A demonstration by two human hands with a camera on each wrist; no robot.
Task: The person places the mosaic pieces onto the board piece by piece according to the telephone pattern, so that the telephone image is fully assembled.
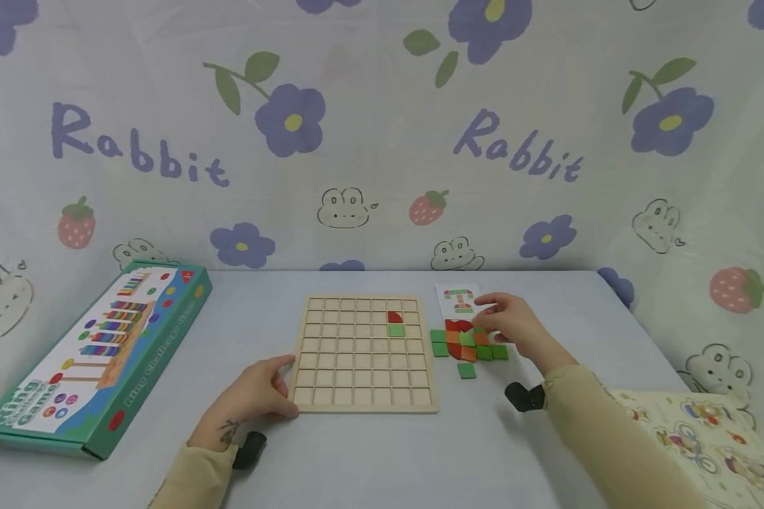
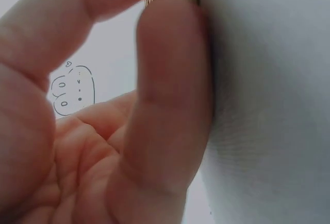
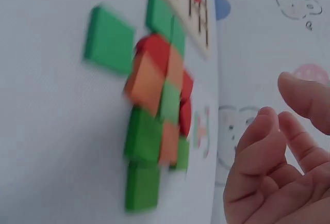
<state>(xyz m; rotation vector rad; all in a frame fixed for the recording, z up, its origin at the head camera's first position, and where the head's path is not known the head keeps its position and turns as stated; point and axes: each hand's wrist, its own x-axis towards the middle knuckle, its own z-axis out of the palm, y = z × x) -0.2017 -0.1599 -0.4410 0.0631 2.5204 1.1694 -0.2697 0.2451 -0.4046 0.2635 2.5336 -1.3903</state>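
My left hand (image 1: 255, 389) rests at the left side of a wooden grid board (image 1: 366, 408), its thumb by the near corner and another fingertip farther up the edge. In the left wrist view the fingertips reach the board's rim. On the board, a red quarter-round tile (image 1: 395, 317) and a light green square tile (image 1: 396, 330) occupy cells toward the far right. My right hand (image 1: 512, 326) hovers over a cluster of red, orange and green tiles, fingers loosely bent. Nothing shows between its thumb and fingers in the right wrist view. A single green tile (image 1: 467, 370) lies nearer me.
Behind the cluster lies a white pattern card (image 1: 446, 305), partly covered by the right hand. A green game box (image 1: 111, 353) stands at the left. At the right front, a pale illustrated sheet (image 1: 707, 438) lies partly under the right sleeve. A printed cloth hangs behind the table.
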